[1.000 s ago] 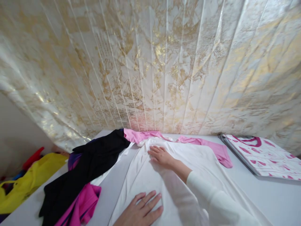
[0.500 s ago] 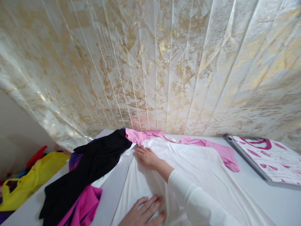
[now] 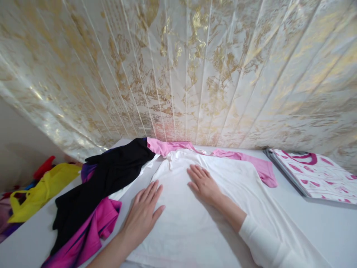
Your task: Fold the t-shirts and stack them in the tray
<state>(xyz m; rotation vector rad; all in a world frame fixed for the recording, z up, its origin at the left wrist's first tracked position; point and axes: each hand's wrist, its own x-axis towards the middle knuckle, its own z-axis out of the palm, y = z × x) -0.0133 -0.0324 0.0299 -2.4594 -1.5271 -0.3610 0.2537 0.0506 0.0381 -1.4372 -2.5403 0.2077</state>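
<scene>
A white shirt (image 3: 184,216) with pink sleeves (image 3: 260,168) lies spread on the table, its collar end toward the curtain. My left hand (image 3: 145,210) rests flat along the shirt's left edge, fingers stretched forward and thumb apart. Farther right, my right hand (image 3: 203,184) lies flat on the upper middle of the white cloth, fingers extended. Neither hand grips anything. Small wrinkles bunch near the shirt's upper left shoulder, and soft folds run down its right side.
Black garments (image 3: 104,186) and a magenta and purple one (image 3: 97,229) lie heaped on the left. Beyond the table's left edge is a yellow bag-like item (image 3: 47,190). Folded pink-printed white shirts (image 3: 318,175) are stacked at right. A gold-patterned curtain (image 3: 189,74) hangs behind the table (image 3: 331,230).
My right hand has moved from the shirt's upper left corner to the right, onto its middle. My left hand has come forward and left to the shirt's left edge.
</scene>
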